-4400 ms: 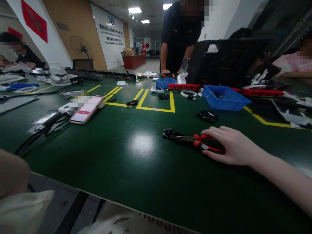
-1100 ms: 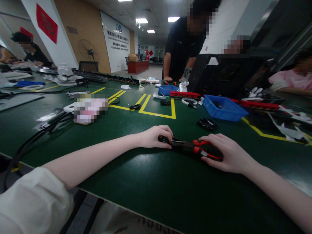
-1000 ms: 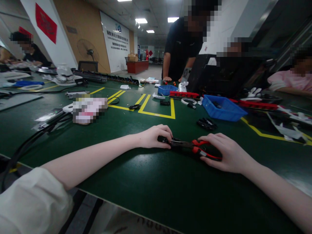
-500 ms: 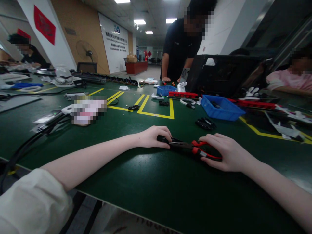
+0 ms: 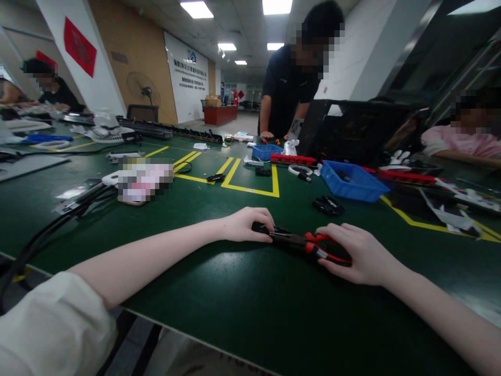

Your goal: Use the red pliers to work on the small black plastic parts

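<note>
Seemingly plier work: the left hand (image 5: 250, 224) pinches a black part (image 5: 259, 227) at the near side of the green table (image 5: 235, 297), the right hand (image 5: 360, 255) holds red-handled pliers (image 5: 310, 243), handles parted, to it; next likely wants a steady pinch

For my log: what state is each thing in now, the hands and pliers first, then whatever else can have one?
Left hand: closed on black part
Right hand: closed on pliers
Pliers: handles apart; tip grip unclear
Black part: held, partly hidden
Larger blue bin: open-topped, dark items inside
White cable: looped
Phone: screen blurred, looks lit
Ceiling lights: on
Fan: cannot tell whether running
</note>
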`<state>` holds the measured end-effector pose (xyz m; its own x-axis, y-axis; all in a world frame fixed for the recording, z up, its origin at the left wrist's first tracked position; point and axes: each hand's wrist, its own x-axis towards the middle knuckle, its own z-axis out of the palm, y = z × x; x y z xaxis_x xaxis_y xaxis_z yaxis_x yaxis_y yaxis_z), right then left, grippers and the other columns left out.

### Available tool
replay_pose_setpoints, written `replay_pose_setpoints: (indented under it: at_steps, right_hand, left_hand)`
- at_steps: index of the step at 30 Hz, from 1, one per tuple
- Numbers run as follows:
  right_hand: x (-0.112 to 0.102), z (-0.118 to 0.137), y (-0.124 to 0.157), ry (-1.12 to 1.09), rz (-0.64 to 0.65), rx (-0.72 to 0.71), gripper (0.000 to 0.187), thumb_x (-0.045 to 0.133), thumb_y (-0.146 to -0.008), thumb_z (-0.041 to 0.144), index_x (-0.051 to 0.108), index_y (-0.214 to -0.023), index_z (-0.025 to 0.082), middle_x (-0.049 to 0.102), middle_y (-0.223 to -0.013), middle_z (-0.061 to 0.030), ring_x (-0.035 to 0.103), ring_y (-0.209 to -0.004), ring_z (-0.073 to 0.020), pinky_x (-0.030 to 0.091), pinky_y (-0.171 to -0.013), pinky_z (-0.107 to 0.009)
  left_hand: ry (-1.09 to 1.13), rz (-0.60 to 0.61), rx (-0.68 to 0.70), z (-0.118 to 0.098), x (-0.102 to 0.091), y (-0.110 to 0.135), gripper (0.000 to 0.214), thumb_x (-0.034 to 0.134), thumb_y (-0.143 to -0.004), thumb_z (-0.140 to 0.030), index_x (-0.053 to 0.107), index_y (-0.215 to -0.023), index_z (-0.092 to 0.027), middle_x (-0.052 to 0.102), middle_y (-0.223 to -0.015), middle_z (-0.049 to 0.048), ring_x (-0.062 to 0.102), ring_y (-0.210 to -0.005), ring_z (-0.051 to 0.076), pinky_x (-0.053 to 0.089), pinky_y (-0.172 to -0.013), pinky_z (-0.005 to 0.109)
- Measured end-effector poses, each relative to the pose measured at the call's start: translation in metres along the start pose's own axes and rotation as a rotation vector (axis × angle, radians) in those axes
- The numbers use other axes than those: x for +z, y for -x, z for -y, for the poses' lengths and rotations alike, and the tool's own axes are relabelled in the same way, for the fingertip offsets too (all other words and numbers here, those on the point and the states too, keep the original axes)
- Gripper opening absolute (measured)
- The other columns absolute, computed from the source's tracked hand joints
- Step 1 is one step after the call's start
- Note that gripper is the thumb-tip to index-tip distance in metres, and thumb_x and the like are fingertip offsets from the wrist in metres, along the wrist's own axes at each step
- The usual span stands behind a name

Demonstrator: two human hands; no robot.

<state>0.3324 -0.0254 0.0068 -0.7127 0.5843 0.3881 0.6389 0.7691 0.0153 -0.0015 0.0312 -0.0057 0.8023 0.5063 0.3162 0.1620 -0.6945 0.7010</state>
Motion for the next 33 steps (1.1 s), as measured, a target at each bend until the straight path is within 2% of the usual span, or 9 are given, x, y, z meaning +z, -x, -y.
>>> replay_pose_setpoints:
  at_steps: [6,9,11,15,20,24,28,33]
  right_hand:
    - [0.001,0.003,-0.002,-0.065,0.032,0.051,0.037,0.067,-0.087,0.044,0.064,-0.117,0.023,0.075,-0.093,-0.0077,0.069,-0.073,-0.0222,0.053,-0.065,-0.035]
    - [-0.004,0.009,-0.006,-0.1,0.059,0.084,0.034,0.068,-0.087,0.043,0.064,-0.114,0.023,0.075,-0.092,-0.0069,0.07,-0.074,-0.0218,0.054,-0.066,-0.035]
    - [-0.006,0.011,-0.007,-0.109,0.065,0.093,0.034,0.068,-0.087,0.042,0.064,-0.114,0.023,0.075,-0.092,-0.0069,0.071,-0.074,-0.0219,0.054,-0.067,-0.035]
    - [-0.001,0.007,-0.004,-0.096,0.048,0.078,0.037,0.068,-0.086,0.043,0.064,-0.116,0.023,0.075,-0.094,-0.0075,0.07,-0.075,-0.0226,0.054,-0.067,-0.036]
    - [0.006,0.0,0.002,-0.058,0.003,0.033,0.041,0.069,-0.085,0.043,0.062,-0.121,0.024,0.074,-0.096,-0.0078,0.069,-0.076,-0.0222,0.052,-0.067,-0.036]
    - [0.007,0.001,0.001,-0.061,-0.014,0.017,0.041,0.069,-0.086,0.043,0.062,-0.121,0.024,0.074,-0.097,-0.0076,0.069,-0.077,-0.0223,0.052,-0.068,-0.036]
    - [0.007,0.003,0.0,-0.092,-0.004,0.032,0.04,0.069,-0.086,0.043,0.062,-0.121,0.024,0.075,-0.097,-0.0071,0.069,-0.077,-0.0222,0.053,-0.069,-0.036]
    - [0.006,0.01,-0.004,-0.133,0.002,0.046,0.038,0.068,-0.087,0.043,0.062,-0.119,0.024,0.075,-0.097,-0.0065,0.07,-0.077,-0.0214,0.053,-0.068,-0.035]
  left_hand:
    - [-0.045,-0.003,0.03,-0.001,0.002,0.001,0.014,0.076,-0.09,-0.026,0.073,-0.098,-0.014,0.068,-0.112,0.0093,0.067,-0.103,0.02,0.053,-0.095,0.035]
    - [-0.173,0.014,0.02,-0.007,0.004,0.002,0.02,0.073,-0.093,-0.026,0.069,-0.108,-0.015,0.068,-0.112,0.0094,0.065,-0.104,0.021,0.052,-0.093,0.036]
    - [-0.252,0.022,0.005,-0.011,0.005,0.003,0.031,0.074,-0.092,-0.027,0.065,-0.119,-0.016,0.068,-0.116,0.0104,0.064,-0.107,0.023,0.051,-0.095,0.038]
    - [-0.316,0.044,-0.004,-0.014,0.005,0.004,0.044,0.071,-0.096,-0.03,0.057,-0.136,-0.018,0.066,-0.123,0.0117,0.064,-0.112,0.024,0.052,-0.095,0.037]
    - [-0.439,0.119,-0.047,-0.016,0.004,0.004,0.047,0.059,-0.104,-0.04,0.054,-0.144,-0.017,0.064,-0.121,0.0107,0.068,-0.099,0.022,0.052,-0.083,0.032]
    - [-0.513,0.149,-0.049,-0.02,0.005,0.003,0.048,0.054,-0.105,-0.045,0.055,-0.142,-0.014,0.065,-0.12,0.0108,0.068,-0.098,0.023,0.052,-0.081,0.032]
    - [-0.526,0.141,-0.042,-0.021,0.006,0.002,0.053,0.063,-0.099,-0.051,0.058,-0.138,-0.016,0.067,-0.117,0.0095,0.068,-0.097,0.023,0.051,-0.079,0.031]
    - [-0.46,0.067,-0.113,-0.02,0.008,0.002,0.04,0.072,-0.093,-0.052,0.065,-0.116,-0.019,0.072,-0.11,0.0067,0.07,-0.096,0.023,0.049,-0.074,0.028]
